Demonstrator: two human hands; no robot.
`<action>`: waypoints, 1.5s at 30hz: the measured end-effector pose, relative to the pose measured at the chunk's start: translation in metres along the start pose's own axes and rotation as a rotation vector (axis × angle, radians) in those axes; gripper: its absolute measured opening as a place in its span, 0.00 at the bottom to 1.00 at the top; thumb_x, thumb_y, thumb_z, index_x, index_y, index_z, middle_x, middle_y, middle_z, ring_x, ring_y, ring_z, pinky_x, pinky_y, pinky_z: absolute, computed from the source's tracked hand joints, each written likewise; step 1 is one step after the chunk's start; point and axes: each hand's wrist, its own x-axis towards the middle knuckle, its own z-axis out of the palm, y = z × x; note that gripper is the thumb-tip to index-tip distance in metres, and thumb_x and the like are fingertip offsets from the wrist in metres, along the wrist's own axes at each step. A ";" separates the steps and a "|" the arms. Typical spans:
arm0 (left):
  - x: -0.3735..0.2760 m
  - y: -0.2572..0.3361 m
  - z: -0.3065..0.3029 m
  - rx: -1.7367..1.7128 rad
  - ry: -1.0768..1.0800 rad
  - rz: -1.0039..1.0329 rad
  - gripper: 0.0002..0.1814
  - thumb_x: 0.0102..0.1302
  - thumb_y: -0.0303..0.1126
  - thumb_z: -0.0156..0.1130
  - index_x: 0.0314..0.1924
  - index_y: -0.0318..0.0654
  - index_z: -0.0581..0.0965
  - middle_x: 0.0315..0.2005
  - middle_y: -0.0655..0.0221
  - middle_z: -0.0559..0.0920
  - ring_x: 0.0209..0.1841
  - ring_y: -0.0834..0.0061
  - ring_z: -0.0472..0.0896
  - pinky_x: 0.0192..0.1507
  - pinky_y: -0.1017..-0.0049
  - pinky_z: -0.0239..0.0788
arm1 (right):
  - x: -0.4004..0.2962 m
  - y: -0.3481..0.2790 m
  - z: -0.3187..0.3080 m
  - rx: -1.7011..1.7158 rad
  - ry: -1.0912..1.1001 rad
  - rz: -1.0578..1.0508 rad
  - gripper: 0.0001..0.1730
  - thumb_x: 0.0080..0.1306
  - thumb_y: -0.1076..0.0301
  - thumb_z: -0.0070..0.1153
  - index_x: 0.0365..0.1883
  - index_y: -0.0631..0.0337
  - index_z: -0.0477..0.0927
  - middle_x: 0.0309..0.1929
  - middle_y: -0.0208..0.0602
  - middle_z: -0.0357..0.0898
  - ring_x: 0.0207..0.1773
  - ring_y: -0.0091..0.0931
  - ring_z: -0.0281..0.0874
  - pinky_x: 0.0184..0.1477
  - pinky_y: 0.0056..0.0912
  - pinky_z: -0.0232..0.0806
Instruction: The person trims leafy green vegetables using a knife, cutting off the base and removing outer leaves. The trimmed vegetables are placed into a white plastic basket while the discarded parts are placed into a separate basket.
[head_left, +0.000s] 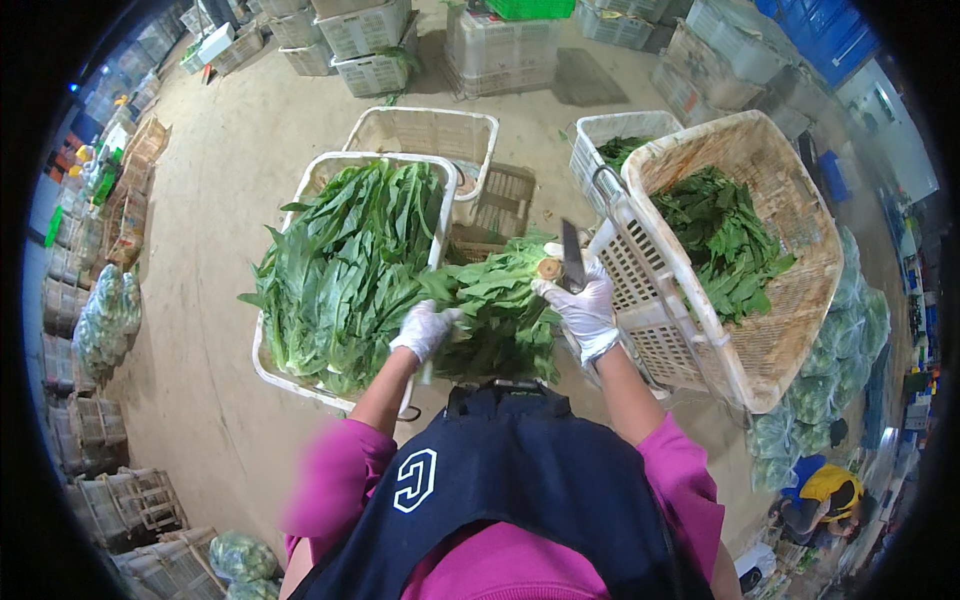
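My right hand (589, 307), in a white glove, grips a knife (573, 255) whose dark, broad blade points away from me. Against its thumb and fingers rests the round cut stem end (549, 268) of a leafy green head (495, 277), which lies on its side with the leaves towards the left. My left hand (426, 330), gloved too and slightly blurred, is beside those leaves; whether it grips any is unclear. Just left of it, a white plastic crate (259, 352) is heaped with long-leaved greens (345, 262). More dark leaves (495, 345) hang below the head, between my hands.
To the right, a tilted, stained crate (795, 195) holds loose leaves (720, 240), with another crate (585, 161) behind it. A white crate (420, 116) stands beyond the full one. Bagged greens (825, 375) lie far right, near a crouching person (825, 495). Stacked crates (367, 37) stand ahead.
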 end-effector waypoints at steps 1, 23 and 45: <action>-0.002 0.000 -0.007 0.382 0.073 0.003 0.23 0.61 0.44 0.62 0.51 0.37 0.74 0.35 0.60 0.82 0.34 0.68 0.81 0.38 0.68 0.70 | -0.003 -0.008 0.000 0.009 0.061 -0.050 0.23 0.48 0.76 0.70 0.44 0.65 0.78 0.37 0.29 0.78 0.39 0.19 0.76 0.45 0.22 0.69; -0.051 0.143 -0.023 0.164 -0.197 0.736 0.47 0.31 0.39 0.82 0.54 0.32 0.72 0.47 0.63 0.78 0.50 0.71 0.74 0.54 0.71 0.65 | 0.002 -0.063 -0.042 0.017 -0.384 0.024 0.08 0.58 0.72 0.62 0.37 0.62 0.82 0.35 0.31 0.82 0.37 0.20 0.77 0.42 0.24 0.68; -0.085 0.107 -0.002 -0.190 0.026 0.628 0.28 0.43 0.39 0.75 0.44 0.33 0.78 0.36 0.65 0.82 0.37 0.78 0.76 0.45 0.74 0.67 | -0.011 -0.069 -0.039 -1.249 -0.486 -0.900 0.20 0.52 0.73 0.53 0.46 0.52 0.75 0.29 0.29 0.72 0.32 0.28 0.74 0.28 0.29 0.67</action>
